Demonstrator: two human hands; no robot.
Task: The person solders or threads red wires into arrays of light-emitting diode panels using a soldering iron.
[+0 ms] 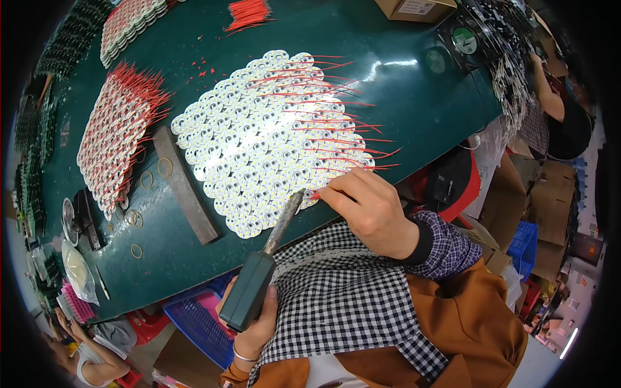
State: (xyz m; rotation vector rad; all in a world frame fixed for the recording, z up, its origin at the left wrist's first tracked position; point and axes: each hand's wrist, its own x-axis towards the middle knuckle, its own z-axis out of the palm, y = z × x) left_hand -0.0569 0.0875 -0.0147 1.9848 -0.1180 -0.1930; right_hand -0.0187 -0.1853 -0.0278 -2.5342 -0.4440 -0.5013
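Observation:
A sheet of joined round white LED boards (252, 139) lies on the green table, with thin red wires (343, 140) sticking out from its right side. My left hand (262, 326) is closed around the green handle of a soldering iron (249, 291). The iron's tip meets the sheet near its lower right edge. Close beside the tip, the fingertips of my right hand (372, 210) pinch a short red wire (315, 196) against a board. Most of that wire is hidden by my fingers.
Left of the sheet lie a dark flat bar (184, 187), several rubber bands and a stack of wired boards (113, 132). A red wire bundle (249, 13), a cardboard box (417, 9) and a solder spool (464, 40) sit farther back. Other people are at both sides.

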